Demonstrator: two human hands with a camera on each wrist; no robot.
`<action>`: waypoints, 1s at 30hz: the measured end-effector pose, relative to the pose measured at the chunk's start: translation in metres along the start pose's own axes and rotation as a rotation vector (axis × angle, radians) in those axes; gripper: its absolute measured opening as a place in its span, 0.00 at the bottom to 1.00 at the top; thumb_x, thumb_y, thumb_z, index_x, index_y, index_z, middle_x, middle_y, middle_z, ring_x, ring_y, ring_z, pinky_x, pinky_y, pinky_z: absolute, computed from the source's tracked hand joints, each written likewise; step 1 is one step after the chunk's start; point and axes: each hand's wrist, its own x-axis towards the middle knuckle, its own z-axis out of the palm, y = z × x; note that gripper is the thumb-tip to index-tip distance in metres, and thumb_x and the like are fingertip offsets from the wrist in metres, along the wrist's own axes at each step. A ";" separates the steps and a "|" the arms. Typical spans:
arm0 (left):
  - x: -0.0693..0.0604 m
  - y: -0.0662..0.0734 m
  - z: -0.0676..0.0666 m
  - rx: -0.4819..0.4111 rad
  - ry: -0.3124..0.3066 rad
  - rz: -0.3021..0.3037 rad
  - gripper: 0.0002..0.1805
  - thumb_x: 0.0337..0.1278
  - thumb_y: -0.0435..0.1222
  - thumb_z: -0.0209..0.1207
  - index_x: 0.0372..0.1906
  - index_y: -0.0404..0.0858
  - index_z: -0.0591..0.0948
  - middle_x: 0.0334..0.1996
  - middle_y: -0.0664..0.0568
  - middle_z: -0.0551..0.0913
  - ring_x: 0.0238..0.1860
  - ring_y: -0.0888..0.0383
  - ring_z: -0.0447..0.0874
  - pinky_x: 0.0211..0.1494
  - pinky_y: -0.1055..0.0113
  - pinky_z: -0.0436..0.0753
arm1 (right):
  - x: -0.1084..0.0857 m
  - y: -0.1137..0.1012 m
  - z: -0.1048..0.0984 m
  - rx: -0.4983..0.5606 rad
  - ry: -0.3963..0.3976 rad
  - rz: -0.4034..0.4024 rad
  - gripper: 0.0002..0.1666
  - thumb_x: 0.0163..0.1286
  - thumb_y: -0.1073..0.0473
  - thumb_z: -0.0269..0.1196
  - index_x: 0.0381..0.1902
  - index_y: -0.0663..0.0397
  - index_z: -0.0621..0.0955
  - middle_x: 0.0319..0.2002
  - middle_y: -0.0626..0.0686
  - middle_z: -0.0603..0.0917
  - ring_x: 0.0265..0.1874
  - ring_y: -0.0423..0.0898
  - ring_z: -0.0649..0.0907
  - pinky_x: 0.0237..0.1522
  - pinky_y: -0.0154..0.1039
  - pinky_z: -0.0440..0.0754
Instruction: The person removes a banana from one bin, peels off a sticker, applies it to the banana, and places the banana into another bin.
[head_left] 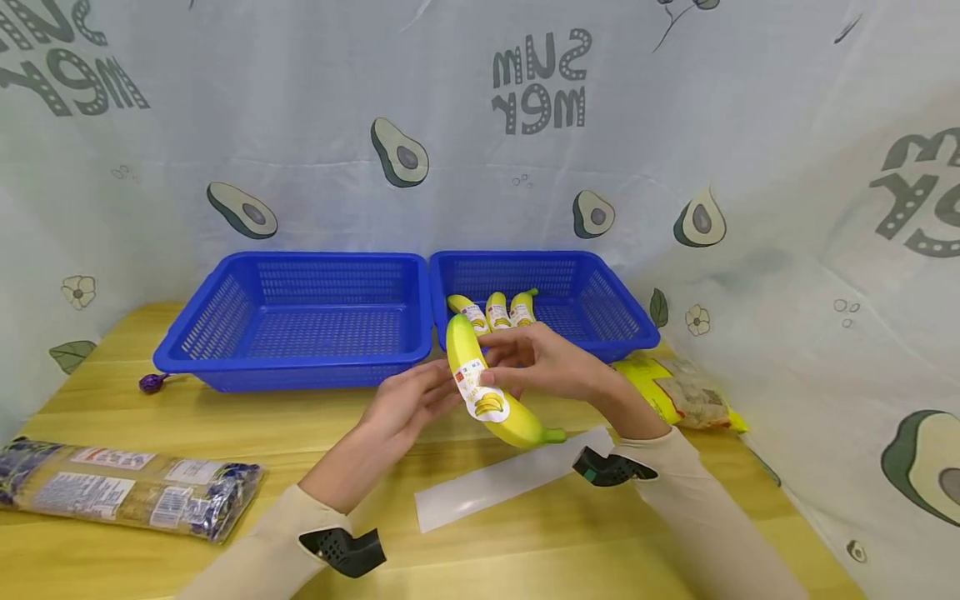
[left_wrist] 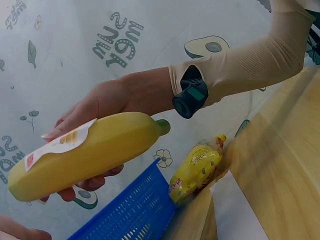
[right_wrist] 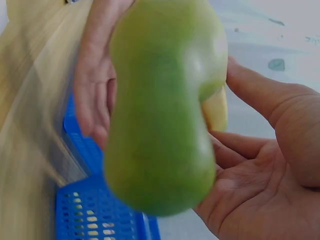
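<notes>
A yellow toy-like banana [head_left: 521,421] with a white label is in my right hand [head_left: 543,358], thumb on the label and fingers behind. In the left wrist view the right hand [left_wrist: 112,102] grips the banana [left_wrist: 100,155] from its far side. Its green stem [right_wrist: 160,150] fills the middle of the right wrist view. My left hand [head_left: 408,400] is just left of the banana, fingers loosely bent with nothing held; whether its fingertips touch the fruit is hidden. Three labelled bananas [head_left: 497,310] lie in the right blue basket [head_left: 637,329] behind.
A second blue basket [head_left: 292,362] stands at the left, a purple bead-like item [head_left: 152,383] by its corner. A long clear-wrapped pack [head_left: 127,487] lies front left. Under the hands is a white strip [head_left: 510,479]. A yellow bag [head_left: 675,392] sits at the right against the curtain.
</notes>
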 end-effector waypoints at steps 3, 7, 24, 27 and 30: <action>0.006 0.001 -0.001 -0.110 0.028 -0.004 0.13 0.81 0.26 0.55 0.61 0.24 0.79 0.48 0.42 0.88 0.54 0.50 0.89 0.73 0.47 0.81 | 0.003 -0.002 -0.006 -0.012 0.067 0.024 0.33 0.79 0.65 0.67 0.76 0.72 0.71 0.51 0.61 0.89 0.44 0.48 0.88 0.37 0.42 0.92; 0.012 0.001 -0.001 -0.217 0.068 -0.002 0.06 0.81 0.28 0.57 0.52 0.30 0.81 0.43 0.45 0.88 0.53 0.50 0.90 0.70 0.49 0.84 | 0.003 -0.004 -0.018 -0.031 0.141 0.063 0.34 0.80 0.63 0.66 0.78 0.70 0.70 0.56 0.64 0.86 0.49 0.50 0.88 0.41 0.42 0.92; 0.031 -0.007 0.028 -0.462 0.250 0.031 0.04 0.74 0.21 0.59 0.41 0.30 0.80 0.33 0.47 0.82 0.36 0.56 0.85 0.70 0.49 0.84 | 0.026 0.001 -0.070 -0.115 0.293 0.206 0.39 0.82 0.49 0.64 0.81 0.62 0.68 0.69 0.60 0.82 0.60 0.53 0.86 0.56 0.48 0.90; 0.033 -0.009 0.031 -0.475 0.268 0.037 0.03 0.75 0.22 0.59 0.43 0.31 0.79 0.36 0.47 0.79 0.36 0.56 0.82 0.70 0.50 0.85 | 0.032 0.005 -0.075 -0.111 0.294 0.227 0.40 0.82 0.47 0.65 0.81 0.62 0.68 0.71 0.60 0.81 0.64 0.54 0.85 0.58 0.49 0.90; 0.033 -0.010 0.034 -0.487 0.281 0.031 0.04 0.75 0.22 0.59 0.45 0.32 0.77 0.39 0.46 0.76 0.37 0.56 0.80 0.69 0.53 0.85 | 0.035 0.007 -0.081 -0.112 0.299 0.251 0.43 0.81 0.44 0.66 0.82 0.60 0.67 0.74 0.59 0.78 0.67 0.55 0.83 0.62 0.51 0.88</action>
